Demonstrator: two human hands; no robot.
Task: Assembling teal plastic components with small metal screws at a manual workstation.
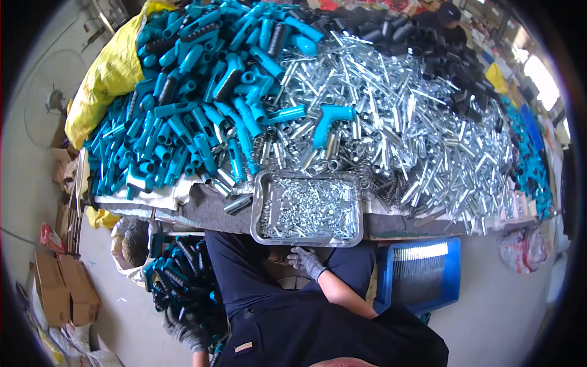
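My left hand (pixel 184 332), in a grey glove, is low at the left, beside a heap of teal-and-black gun-shaped handles (pixel 183 267) in a container. Its fingers look apart at the heap's near edge, and I see nothing held in them. My right hand (pixel 307 262), gloved too, hangs over my lap just below the metal tray, fingers stretched to the left and holding nothing. The rectangular tray (pixel 257 211) is filled with small shiny metal parts (pixel 309 205) and sits at the table's front edge. Behind it a single teal handle (pixel 330 122) lies on metal tubes.
Teal housings (pixel 177 131) pile high at the table's left, next to a yellow sack (pixel 113 76). Metal tubes and rods (pixel 397 116) cover the middle and right, with black parts (pixel 397 30) behind. A blue crate (pixel 454 269) stands right of my legs; cardboard boxes (pixel 64 287) stand far left.
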